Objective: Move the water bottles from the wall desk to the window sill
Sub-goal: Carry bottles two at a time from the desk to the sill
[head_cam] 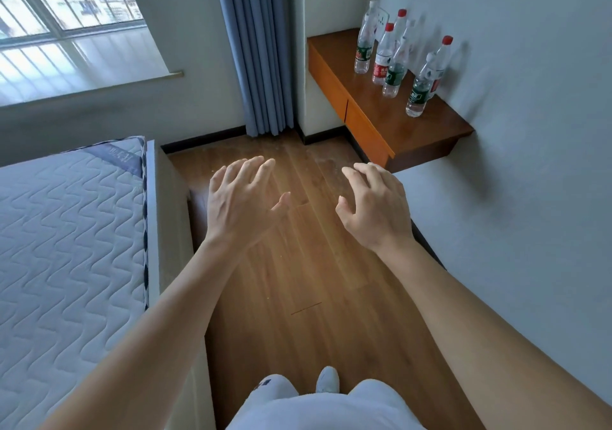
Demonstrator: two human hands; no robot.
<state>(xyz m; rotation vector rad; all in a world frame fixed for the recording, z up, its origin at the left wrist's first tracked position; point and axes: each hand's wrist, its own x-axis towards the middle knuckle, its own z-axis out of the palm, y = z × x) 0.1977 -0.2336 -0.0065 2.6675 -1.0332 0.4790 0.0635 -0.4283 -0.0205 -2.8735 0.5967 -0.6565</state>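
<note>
Both hands hold nothing: the left hand (241,204) and right hand (374,207) hover over the floor (304,280), fingers loosely spread. The bottles (394,72) stand upright on the desk (440,125), well apart from the sill (82,65).

On my feed, both forearms (159,313) are bare from the frame's edge up to the left hand (243,204) and the right hand (377,211). Low down I see a white top (318,413), white trouser legs (374,393), a small dark mark (260,386) on the left knee, and one white shoe (327,380).
</note>
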